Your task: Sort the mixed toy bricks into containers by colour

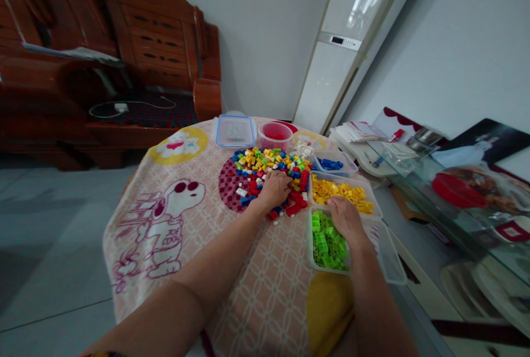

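Observation:
My left hand (275, 187) lies on the near side of a mixed pile of toy building bricks (271, 158), fingers apart and partly lost among the pieces. Yellow bricks mostly cover the pile's far side; red, blue and white ones show nearer. My right hand (346, 218) hovers where a clear box of yellow bricks (342, 191) meets a clear box of green bricks (325, 244). Its fingers are drawn together and point down; whatever they hold is hidden. Beyond the yellow box sits a smaller clear box with blue bricks (330, 164).
At the table's back stand a blue-rimmed clear lid or box (236, 131) and a round tub with red contents (275, 132). White bricks (304, 148) lie near it. A clear lid (389, 255) rests right of the green box. A glass-topped cabinet (439, 208) borders the right.

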Demonstrator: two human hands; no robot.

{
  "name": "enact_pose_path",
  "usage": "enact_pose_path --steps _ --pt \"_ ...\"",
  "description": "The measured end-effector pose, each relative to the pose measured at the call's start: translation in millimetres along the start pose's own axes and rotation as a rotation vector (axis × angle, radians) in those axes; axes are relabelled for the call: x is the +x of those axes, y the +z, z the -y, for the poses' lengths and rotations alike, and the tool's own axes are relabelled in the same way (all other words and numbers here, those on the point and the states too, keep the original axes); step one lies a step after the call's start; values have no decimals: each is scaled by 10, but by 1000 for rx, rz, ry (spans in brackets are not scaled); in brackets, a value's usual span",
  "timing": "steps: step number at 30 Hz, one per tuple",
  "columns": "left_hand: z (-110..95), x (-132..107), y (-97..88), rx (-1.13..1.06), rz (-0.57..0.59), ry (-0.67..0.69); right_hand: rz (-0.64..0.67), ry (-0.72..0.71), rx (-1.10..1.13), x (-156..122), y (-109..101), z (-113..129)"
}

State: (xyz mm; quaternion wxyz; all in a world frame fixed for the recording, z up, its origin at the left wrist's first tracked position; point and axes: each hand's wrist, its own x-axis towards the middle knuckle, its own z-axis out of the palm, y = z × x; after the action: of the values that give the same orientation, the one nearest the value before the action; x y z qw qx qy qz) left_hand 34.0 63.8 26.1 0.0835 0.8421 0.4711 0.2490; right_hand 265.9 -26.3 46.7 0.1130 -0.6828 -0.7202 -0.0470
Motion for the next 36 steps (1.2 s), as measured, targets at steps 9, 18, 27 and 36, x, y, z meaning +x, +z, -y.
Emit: enact_pose_path --steps 9,18,27,36 --pt "-2 24 -90 8 72 4 14 9 4 -1 -3 2" --pt "-11 28 -135 -48 70 3 45 32 -28 3 -42 36" --pt "-37 68 -345 -265 36 -28 37 36 -19 -2 -47 34" --pt "-449 -16 -491 -583 174 107 11 43 -1 1 -10 13"
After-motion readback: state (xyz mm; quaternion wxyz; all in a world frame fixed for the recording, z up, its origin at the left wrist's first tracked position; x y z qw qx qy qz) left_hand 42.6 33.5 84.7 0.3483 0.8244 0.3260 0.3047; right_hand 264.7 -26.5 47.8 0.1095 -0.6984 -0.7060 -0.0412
